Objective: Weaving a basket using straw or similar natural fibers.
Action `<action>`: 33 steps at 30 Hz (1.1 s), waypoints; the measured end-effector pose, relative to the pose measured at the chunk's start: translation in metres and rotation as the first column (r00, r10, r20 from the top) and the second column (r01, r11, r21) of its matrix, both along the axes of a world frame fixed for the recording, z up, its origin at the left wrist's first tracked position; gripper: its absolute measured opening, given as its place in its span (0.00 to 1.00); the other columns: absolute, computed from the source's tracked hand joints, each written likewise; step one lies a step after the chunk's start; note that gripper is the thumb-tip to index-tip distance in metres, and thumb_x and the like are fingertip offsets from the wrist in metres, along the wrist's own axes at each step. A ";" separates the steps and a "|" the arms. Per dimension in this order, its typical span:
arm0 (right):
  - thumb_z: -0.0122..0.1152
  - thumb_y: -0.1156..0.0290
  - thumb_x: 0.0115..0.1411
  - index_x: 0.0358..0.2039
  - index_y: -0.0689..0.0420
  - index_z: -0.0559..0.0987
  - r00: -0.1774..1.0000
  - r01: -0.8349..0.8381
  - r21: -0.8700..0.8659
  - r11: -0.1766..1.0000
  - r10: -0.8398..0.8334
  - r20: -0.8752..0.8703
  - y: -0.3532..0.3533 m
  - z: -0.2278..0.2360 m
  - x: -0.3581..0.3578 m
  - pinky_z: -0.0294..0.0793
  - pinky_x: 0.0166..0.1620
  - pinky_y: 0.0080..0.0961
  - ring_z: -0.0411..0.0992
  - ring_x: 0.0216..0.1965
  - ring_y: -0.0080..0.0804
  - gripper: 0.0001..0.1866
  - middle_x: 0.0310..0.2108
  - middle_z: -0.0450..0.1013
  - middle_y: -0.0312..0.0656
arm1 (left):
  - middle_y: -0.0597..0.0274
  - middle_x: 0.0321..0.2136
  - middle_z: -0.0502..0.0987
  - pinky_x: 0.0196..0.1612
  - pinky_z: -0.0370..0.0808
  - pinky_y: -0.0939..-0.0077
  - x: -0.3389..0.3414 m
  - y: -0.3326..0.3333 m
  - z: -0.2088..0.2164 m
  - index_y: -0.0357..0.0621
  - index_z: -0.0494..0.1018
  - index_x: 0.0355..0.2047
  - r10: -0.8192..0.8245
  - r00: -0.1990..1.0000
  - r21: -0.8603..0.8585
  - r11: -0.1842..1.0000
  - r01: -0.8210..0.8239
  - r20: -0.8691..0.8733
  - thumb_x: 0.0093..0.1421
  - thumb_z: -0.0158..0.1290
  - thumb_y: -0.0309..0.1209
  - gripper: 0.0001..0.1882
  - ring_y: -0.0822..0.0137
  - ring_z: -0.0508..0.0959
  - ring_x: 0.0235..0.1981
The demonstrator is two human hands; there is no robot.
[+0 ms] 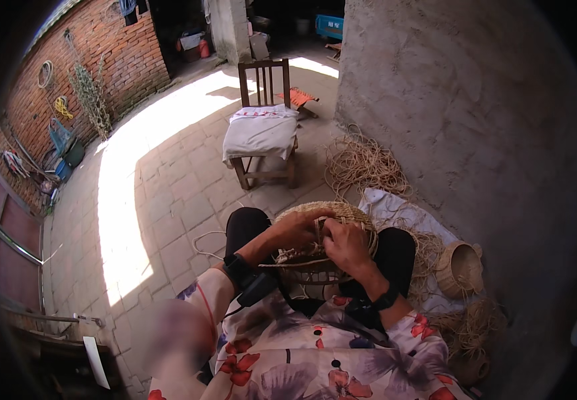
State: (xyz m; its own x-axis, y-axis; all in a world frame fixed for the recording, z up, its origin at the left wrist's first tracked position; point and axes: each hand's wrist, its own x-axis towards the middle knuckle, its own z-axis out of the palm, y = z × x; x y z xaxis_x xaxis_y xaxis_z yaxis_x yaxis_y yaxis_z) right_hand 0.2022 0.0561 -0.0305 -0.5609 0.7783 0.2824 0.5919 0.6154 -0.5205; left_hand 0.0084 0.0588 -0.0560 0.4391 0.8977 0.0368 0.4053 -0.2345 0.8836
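A half-round basket [362, 215] woven of straw-coloured cord rests between my knees. Below its weave, bare dark rods of a frame [310, 274] show. My left hand [296, 230] is closed on the basket from the left, its fingers bent over the woven part. Close beside it, my right hand [347, 247] is closed, thumb and fingers pinched together at the weave; what lies between the fingertips is hidden. Left of the basket, a loose strand of cord [198, 248] loops out past my knee.
Ahead stands a wooden chair [260, 137] with a white cloth on its seat, an orange folding stool [300, 99] behind it. To the right, a heap of cord [363, 165] lies by the grey wall [462, 120]. A round woven basket [460, 270] rests on white sheeting [408, 217].
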 end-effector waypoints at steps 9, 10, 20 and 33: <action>0.58 0.74 0.51 0.30 0.57 0.74 0.987 -0.019 -0.089 0.996 0.005 -0.160 -0.003 0.004 0.029 0.66 0.43 0.47 0.75 0.32 0.51 0.05 0.25 0.75 0.48 | 0.61 0.22 0.78 0.25 0.72 0.75 0.026 0.002 0.046 0.51 0.69 0.58 -0.055 0.998 -0.044 0.998 0.053 -0.034 0.51 0.55 0.22 0.31 0.74 0.77 0.23; 0.58 0.74 0.51 0.30 0.57 0.74 0.986 -0.017 -0.086 0.996 0.003 -0.164 -0.007 0.008 0.030 0.66 0.43 0.47 0.75 0.32 0.51 0.05 0.25 0.75 0.48 | 0.62 0.22 0.78 0.25 0.72 0.76 0.027 0.002 0.051 0.52 0.69 0.58 -0.053 0.997 -0.079 0.996 0.048 -0.055 0.51 0.55 0.21 0.31 0.75 0.76 0.22; 0.70 0.63 0.43 0.30 0.52 0.78 0.965 -0.261 0.444 0.857 0.235 0.115 -0.041 0.003 0.052 0.60 0.52 0.40 0.68 0.43 0.37 0.14 0.38 0.69 0.39 | 0.64 0.23 0.78 0.30 0.74 0.74 0.012 -0.010 0.041 0.54 0.71 0.55 0.170 0.985 0.002 0.986 -0.170 -0.024 0.48 0.58 0.25 0.30 0.75 0.77 0.26; 0.59 0.60 0.62 0.29 0.52 0.72 -0.101 -0.172 -0.699 0.694 -0.718 -0.689 0.061 -0.072 0.193 0.72 0.38 0.29 0.71 0.32 0.28 0.11 0.29 0.72 0.35 | 0.71 0.31 0.70 0.43 0.67 0.82 -0.012 -0.052 0.039 0.44 0.66 0.36 0.277 0.766 -0.227 0.958 -0.174 0.580 0.53 0.47 0.24 0.09 0.77 0.71 0.34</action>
